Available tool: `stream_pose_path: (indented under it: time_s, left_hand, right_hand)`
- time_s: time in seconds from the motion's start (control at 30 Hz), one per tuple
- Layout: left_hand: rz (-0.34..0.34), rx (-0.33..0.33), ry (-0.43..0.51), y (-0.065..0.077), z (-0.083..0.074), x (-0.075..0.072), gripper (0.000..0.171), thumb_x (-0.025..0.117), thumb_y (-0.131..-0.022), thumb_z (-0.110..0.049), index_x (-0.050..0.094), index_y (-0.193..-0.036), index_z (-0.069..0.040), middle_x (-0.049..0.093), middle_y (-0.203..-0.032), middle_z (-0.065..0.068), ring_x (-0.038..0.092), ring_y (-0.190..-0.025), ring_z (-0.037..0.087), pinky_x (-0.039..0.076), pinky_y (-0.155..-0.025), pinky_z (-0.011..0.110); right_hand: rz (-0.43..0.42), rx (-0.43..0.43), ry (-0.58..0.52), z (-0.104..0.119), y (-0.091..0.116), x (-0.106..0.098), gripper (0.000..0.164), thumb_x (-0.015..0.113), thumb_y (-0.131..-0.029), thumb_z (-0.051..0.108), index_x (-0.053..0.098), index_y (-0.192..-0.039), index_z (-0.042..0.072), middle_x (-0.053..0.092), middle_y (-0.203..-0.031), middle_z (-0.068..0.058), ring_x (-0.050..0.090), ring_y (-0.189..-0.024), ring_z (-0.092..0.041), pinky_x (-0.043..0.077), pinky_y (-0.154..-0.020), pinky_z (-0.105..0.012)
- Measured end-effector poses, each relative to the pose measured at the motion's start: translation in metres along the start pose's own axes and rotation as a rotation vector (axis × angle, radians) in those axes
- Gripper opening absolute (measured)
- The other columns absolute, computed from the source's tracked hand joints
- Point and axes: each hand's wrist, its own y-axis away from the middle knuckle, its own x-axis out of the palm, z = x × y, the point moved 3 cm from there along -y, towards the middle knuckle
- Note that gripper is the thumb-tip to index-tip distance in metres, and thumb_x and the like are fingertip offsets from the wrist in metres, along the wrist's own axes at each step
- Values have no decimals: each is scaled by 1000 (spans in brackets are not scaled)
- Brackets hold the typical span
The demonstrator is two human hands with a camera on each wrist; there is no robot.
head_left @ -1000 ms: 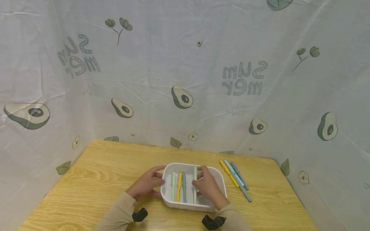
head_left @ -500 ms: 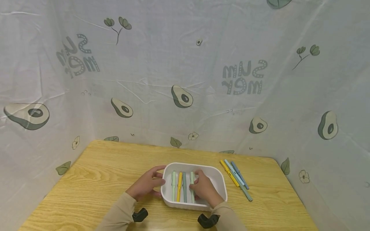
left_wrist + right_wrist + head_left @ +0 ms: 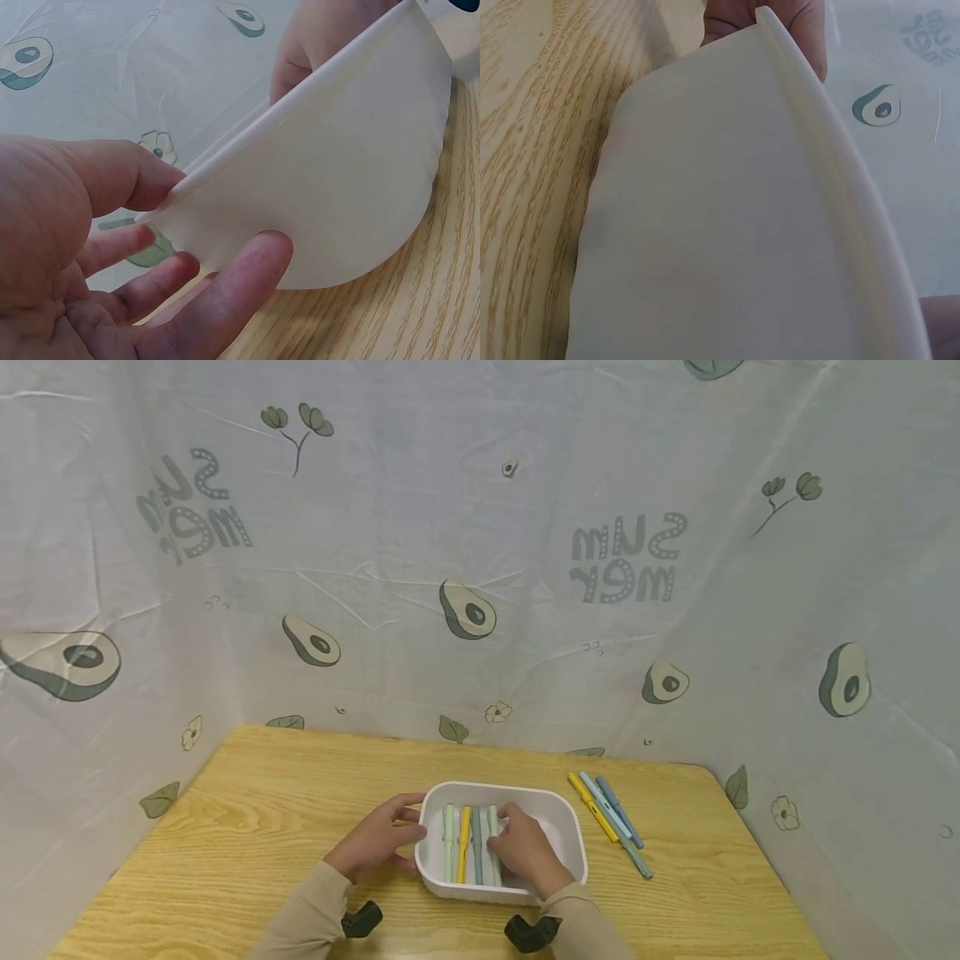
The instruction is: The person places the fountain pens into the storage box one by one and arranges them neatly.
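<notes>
A white rectangular tray (image 3: pixel 561 837) with rounded corners stands on the wooden table. Three pens lie side by side in its left half: a light green pen (image 3: pixel 449 847), a yellow pen (image 3: pixel 462 852) and a grey-green pen (image 3: pixel 477 852). Just right of them, my right hand (image 3: pixel 527 852) reaches inside and pinches another light green pen (image 3: pixel 493 823) between thumb and fingers. My left hand (image 3: pixel 381 839) is at the tray's left end, its thumb at the rim and its spread fingers against the outer wall. In the right wrist view the tray's wall hides the pens.
To the right of the tray lies a loose group of pens: a yellow pen (image 3: pixel 592 806), a light blue pen (image 3: pixel 604 803), a dark blue pen (image 3: pixel 621 814) and a grey-green pen (image 3: pixel 637 860). A patterned curtain (image 3: pixel 480 693) surrounds the table (image 3: pixel 300 777) at the back and sides.
My right hand has moved left and lower in the tray with the light green pen, bringing it closer beside the grey-green one. The left hand stays at the tray's end.
</notes>
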Motion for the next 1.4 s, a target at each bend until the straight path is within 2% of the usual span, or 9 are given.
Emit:
stream_pose_path:
  time_s: [0.17,0.53,0.73,0.83,1.0,1.07,1.2,1.3,1.4]
  left_hand:
    - [-1,2,5,0,-1,0,61,64,-100,-7,40,-156,-4,50,-134,28,66,-104,32,67,-73,49]
    - [3,-5,15,-1,1,-1,61,65,-99,-7,40,-155,-2,50,-134,28,66,-104,32,67,-74,48]
    - [9,-16,17,-2,3,-2,62,64,-101,-7,39,-156,-5,49,-135,28,65,-105,33,67,-74,48]
    - [11,-9,20,-2,3,-2,64,65,-100,-7,37,-158,-7,47,-135,28,64,-105,33,67,-73,50]
    - [3,-7,24,-1,2,-4,69,67,-99,-6,35,-159,-6,47,-134,28,64,-106,33,67,-73,50]
    - [1,-8,24,-2,3,-4,69,68,-98,-6,35,-159,-7,48,-133,27,64,-106,33,67,-74,50]
    - [1,-9,26,-3,4,-4,68,68,-98,-7,36,-159,-7,48,-133,27,64,-106,33,67,-75,51]
    - [8,-7,28,-3,4,-4,68,67,-99,-7,35,-159,-7,47,-134,28,64,-107,34,66,-75,51]
    - [11,-4,26,-3,4,-4,68,66,-99,-7,35,-159,-6,47,-135,28,64,-107,34,67,-75,50]
  right_hand:
    - [16,-11,12,2,-2,3,52,72,-93,7,50,-139,-5,56,-83,-8,53,-51,-13,49,-47,-25]
    - [82,27,-48,5,2,2,58,75,-92,10,47,-142,-4,56,-90,-11,57,-52,-15,51,-44,-26]
    - [84,21,-108,5,7,-12,57,77,-92,15,51,-139,-3,58,-100,-10,63,-76,-19,62,-54,-31]
    - [-7,-54,-178,6,11,-27,47,75,-94,13,57,-135,-1,61,-103,-10,63,-86,-20,65,-60,-32]
    - [-253,-224,-307,1,18,-62,29,71,-94,1,65,-123,3,62,-99,-9,62,-88,-18,65,-61,-29]
    - [-344,-295,-299,-6,21,-75,25,71,-94,-1,68,-118,4,63,-97,-8,62,-87,-16,64,-62,-26]
    - [-532,-415,-170,-24,28,-97,23,72,-92,-4,71,-113,4,67,-96,-6,63,-87,-9,61,-67,-18]
    - [-636,-411,-82,-39,30,-109,24,73,-91,-4,72,-114,6,69,-98,-4,63,-88,-7,57,-71,-12]
    - [-643,-354,-67,-51,29,-113,25,71,-93,-2,70,-117,6,68,-102,-6,64,-91,-13,56,-72,-10]
